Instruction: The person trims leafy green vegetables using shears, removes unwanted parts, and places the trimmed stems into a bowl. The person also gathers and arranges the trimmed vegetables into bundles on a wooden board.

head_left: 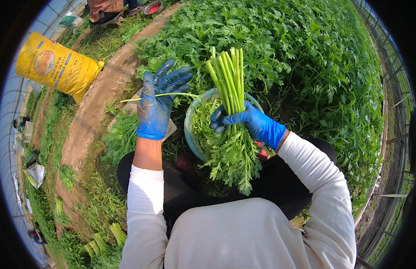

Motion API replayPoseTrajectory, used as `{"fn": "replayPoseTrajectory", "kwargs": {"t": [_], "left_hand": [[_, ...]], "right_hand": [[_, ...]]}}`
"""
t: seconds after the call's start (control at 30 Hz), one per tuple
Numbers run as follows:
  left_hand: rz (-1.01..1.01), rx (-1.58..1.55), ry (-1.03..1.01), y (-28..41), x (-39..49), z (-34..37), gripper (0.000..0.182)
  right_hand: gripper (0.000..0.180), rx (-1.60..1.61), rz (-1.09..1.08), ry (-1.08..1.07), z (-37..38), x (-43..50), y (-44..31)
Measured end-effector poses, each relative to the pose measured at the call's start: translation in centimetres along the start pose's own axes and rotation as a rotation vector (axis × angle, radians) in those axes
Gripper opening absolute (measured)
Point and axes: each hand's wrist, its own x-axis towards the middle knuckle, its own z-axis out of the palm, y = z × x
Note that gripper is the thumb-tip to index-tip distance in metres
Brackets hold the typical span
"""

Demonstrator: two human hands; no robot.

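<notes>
In a blue glove, my right hand [250, 122] grips a bunch of leafy green stalks [230, 84], cut ends up and lobed leaves hanging down. My left hand [161, 101], gloved in stained blue, is raised with its palm up and fingers spread. A single thin stem [140, 99] lies across that palm, near the thumb. Below and between the hands stands a round, worn teal basin [190, 134] holding loose green leaves and stems [203, 122]. The held bunch covers part of its right side.
Dense leafy plants [261, 30] grow ahead and to the right. A yellow printed sack [60, 67] stands beside the dirt path [93, 101] at left. Banded green bunches [119, 234] lie at lower left. Another person [105, 10] is at the top left, near a metal bowl [153, 8] with red things.
</notes>
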Motion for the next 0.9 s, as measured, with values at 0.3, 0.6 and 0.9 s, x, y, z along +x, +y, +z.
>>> {"fn": "replayPoseTrajectory", "kwargs": {"t": [0.3, 0.6, 0.9], "left_hand": [[-0.59, 1.337, -0.125, -4.4, -0.7, 0.0, 0.08], [-0.165, 0.046, -0.445, -5.7, -0.5, 4.9, 0.082], [-0.045, 0.121, -0.317, -5.4, -1.0, 4.5, 0.037]], "right_hand": [[0.026, -0.052, 0.019, -0.063, -0.7, 0.2, 0.1], [0.025, -0.203, 0.068, -0.221, 1.0, 1.0, 1.0], [0.077, -1.02, -0.069, -0.159, 0.8, 2.0, -0.4]]}}
